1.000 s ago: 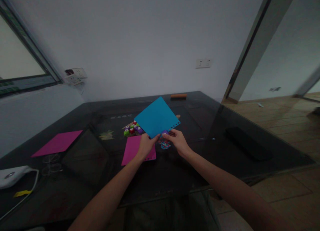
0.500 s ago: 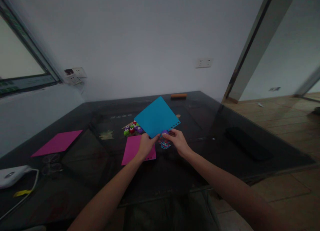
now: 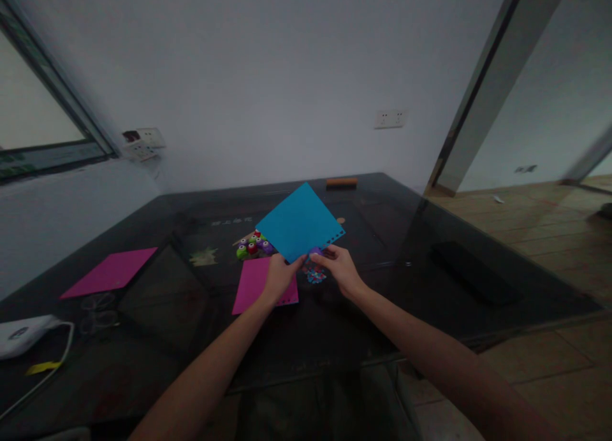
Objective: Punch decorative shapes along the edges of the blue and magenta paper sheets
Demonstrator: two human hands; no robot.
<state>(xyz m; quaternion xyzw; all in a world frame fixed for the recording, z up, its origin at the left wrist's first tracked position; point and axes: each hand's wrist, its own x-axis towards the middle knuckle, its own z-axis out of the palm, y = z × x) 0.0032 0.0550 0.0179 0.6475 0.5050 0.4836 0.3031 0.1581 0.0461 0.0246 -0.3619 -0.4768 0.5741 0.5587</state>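
Blue paper sheet (image 3: 299, 223), held clear of the dark glass worktop (image 3: 430, 288), standing on one corner like a diamond and tilted away from the person; scalloped punch marks run along its lower right edge. Left hand (image 3: 278, 278) pinches the lowest corner. Right hand (image 3: 340, 267) is closed on a small purple craft punch (image 3: 315, 252) set at that punched edge, just right of the left hand's grip. Sheet rises up and away from both hands. Below: pink sheet (image 3: 258, 281), paper cut-outs (image 3: 314, 276); behind, cluster of small punches (image 3: 253, 245). Second pink sheet (image 3: 111, 272) far left.
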